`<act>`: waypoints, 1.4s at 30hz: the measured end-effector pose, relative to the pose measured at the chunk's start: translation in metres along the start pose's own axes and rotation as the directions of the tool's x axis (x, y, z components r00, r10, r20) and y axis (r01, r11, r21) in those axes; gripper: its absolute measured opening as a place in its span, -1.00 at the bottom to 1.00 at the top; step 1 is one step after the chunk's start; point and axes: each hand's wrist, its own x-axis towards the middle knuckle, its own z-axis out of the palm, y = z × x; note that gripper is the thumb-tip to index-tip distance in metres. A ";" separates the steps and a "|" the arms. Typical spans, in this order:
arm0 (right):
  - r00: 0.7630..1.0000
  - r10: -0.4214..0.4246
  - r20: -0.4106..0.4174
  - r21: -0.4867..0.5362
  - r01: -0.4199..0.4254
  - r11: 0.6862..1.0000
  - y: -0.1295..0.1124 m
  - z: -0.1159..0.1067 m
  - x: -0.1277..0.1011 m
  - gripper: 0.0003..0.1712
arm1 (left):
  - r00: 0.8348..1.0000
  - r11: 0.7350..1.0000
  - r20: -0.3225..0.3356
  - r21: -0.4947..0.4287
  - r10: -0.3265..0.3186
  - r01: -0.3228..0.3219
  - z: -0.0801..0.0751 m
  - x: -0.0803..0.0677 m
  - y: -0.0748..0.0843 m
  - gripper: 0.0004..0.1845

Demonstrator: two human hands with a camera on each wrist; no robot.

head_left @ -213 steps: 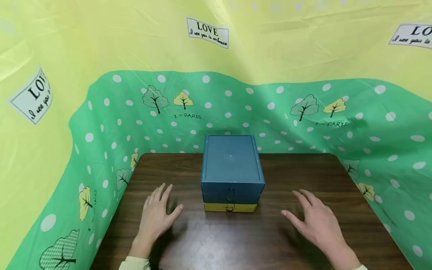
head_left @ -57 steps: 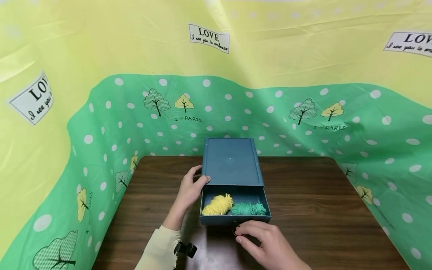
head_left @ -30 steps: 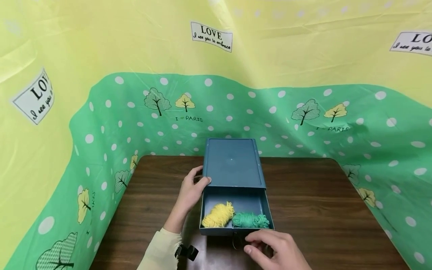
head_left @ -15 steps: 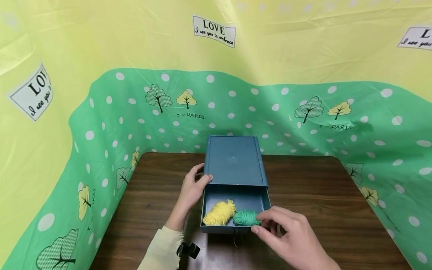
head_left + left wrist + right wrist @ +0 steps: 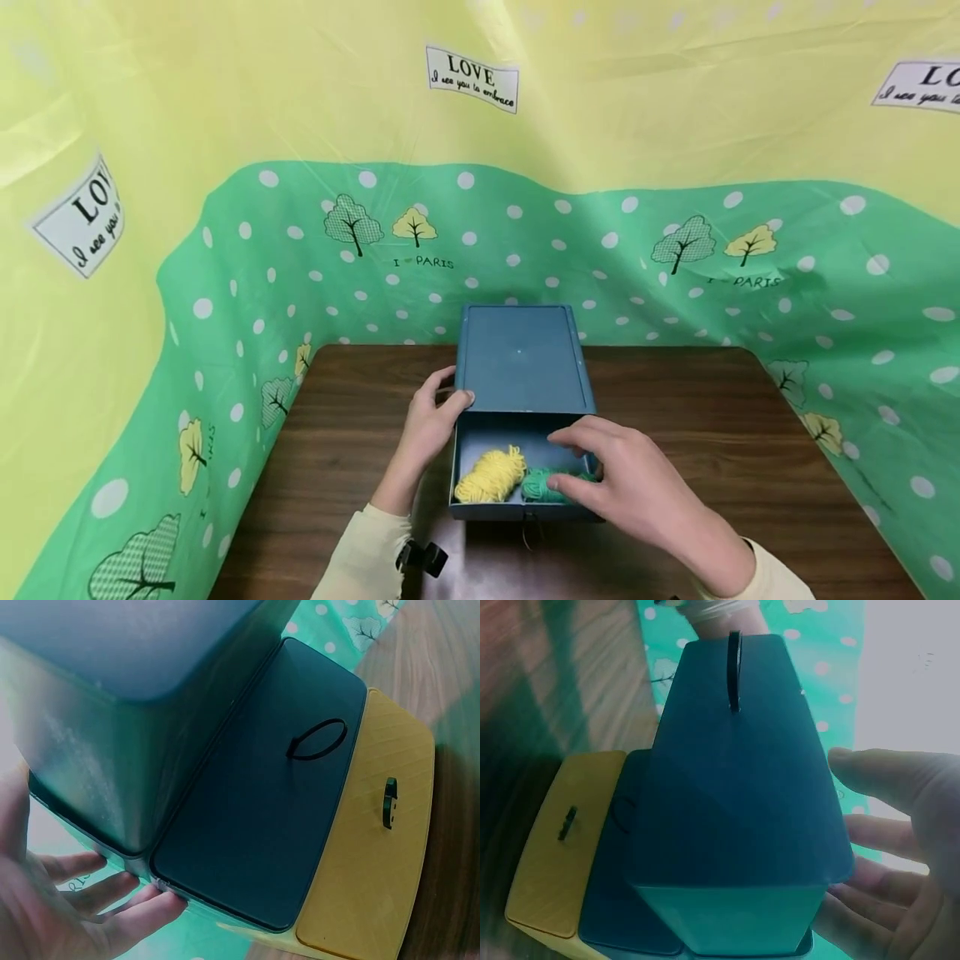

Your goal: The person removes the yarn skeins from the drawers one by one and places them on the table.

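A blue drawer cabinet (image 5: 517,358) stands at the back of the table, its top drawer (image 5: 487,511) pulled out. A yellow yarn bundle (image 5: 489,477) lies at the left in the drawer. Beside it is a green yarn bundle (image 5: 536,486), partly covered by my right hand (image 5: 626,475). That hand hovers over the drawer's right side, thumb and fingers apart, holding nothing. My left hand (image 5: 427,425) rests on the cabinet's left front corner, thumb on the top edge. In the left wrist view its fairly straight fingers (image 5: 146,919) touch the cabinet's side.
Under the pulled-out drawer are a closed blue drawer (image 5: 247,795) with a black loop and a closed yellow drawer (image 5: 367,847) with a dark handle. Another loop handle (image 5: 735,671) sticks out from the pulled-out drawer's front. A patterned curtain (image 5: 525,242) surrounds the brown table (image 5: 675,392).
The top drawer came out, pulled by its loop, and the yarn came into view. My right hand then let go and rose over the green yarn. My left hand stays on the cabinet.
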 end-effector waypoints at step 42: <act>0.881 -0.197 0.430 0.123 0.159 0.980 0.009 0.016 0.042 -0.84 | 1.000 1.000 0.021 -0.017 0.016 -0.015 -0.002 -0.004 0.002 -0.38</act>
